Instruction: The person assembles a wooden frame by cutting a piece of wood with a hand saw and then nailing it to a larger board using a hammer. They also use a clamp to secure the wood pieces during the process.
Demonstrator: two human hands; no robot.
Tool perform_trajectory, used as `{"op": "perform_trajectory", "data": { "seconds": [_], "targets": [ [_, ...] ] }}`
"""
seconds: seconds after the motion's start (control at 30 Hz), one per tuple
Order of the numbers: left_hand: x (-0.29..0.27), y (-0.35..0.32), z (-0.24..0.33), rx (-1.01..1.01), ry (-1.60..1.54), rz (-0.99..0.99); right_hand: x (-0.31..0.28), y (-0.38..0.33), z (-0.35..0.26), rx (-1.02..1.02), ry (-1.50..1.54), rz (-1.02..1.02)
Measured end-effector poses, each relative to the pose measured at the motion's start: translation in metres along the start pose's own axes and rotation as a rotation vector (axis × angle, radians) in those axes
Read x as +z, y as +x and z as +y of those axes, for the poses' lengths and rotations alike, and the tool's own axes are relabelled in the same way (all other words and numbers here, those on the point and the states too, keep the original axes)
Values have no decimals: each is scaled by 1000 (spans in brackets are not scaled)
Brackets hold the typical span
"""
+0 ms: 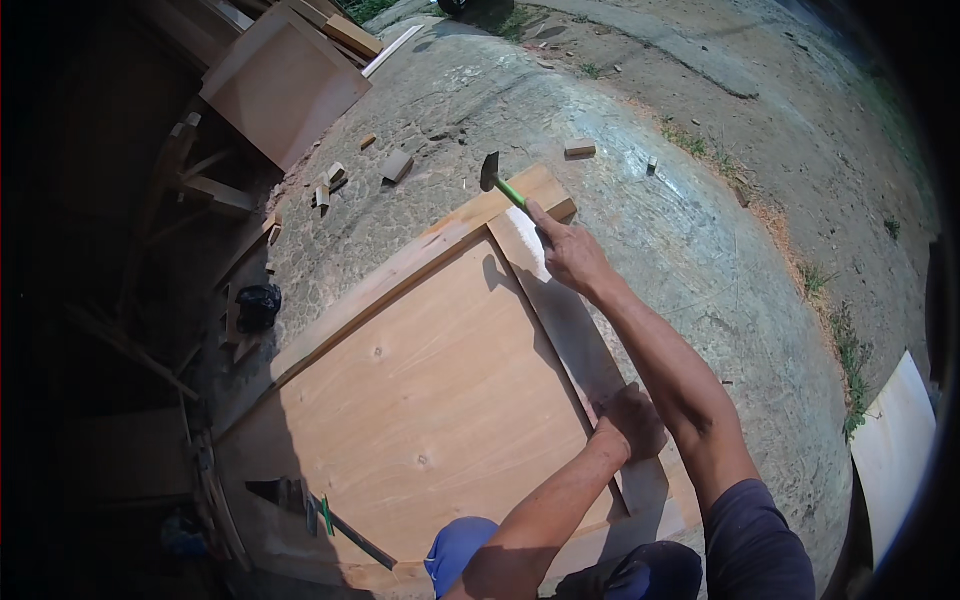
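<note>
My right hand is closed round the green handle of a hammer, held raised over the far corner of a wooden panel. The hammer's dark head points away from me, and its shadow falls on the panel. Light wooden rails frame the panel, one along the far side and one along the right. My left hand is closed over the right rail near its lower end; the fingertips are partly hidden. On the panel's near left part lie a long dark tool and a small green-handled tool.
Wood offcuts and a small block lie on the concrete. Boards lean at the upper left, near a black plastic bag. A pale sheet stands at the far right. Deep shade covers the left side.
</note>
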State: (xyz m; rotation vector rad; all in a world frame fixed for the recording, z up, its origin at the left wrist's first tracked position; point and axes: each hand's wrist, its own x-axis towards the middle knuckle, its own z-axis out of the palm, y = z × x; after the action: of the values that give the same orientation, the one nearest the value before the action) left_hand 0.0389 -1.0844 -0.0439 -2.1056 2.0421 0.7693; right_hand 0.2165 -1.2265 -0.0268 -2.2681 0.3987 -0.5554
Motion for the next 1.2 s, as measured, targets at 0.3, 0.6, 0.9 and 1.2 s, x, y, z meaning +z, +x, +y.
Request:
{"op": "perform_trajectory", "data": {
  "seconds": [0.3,0.6,0.9,1.2],
  "targets": [
    [1,-6,-5,-29,-23,-20,-17,-19,25,717,893,-307],
    [9,1,-5,-2,41,-33,-25,-9,29,759,858,-280],
    [-19,-12,-2,19,-93,97,-17,-13,36,711,952,-180],
    [13,-10,-3,-14,-96,363,-9,-6,36,709,944,-207]
  ]
}}
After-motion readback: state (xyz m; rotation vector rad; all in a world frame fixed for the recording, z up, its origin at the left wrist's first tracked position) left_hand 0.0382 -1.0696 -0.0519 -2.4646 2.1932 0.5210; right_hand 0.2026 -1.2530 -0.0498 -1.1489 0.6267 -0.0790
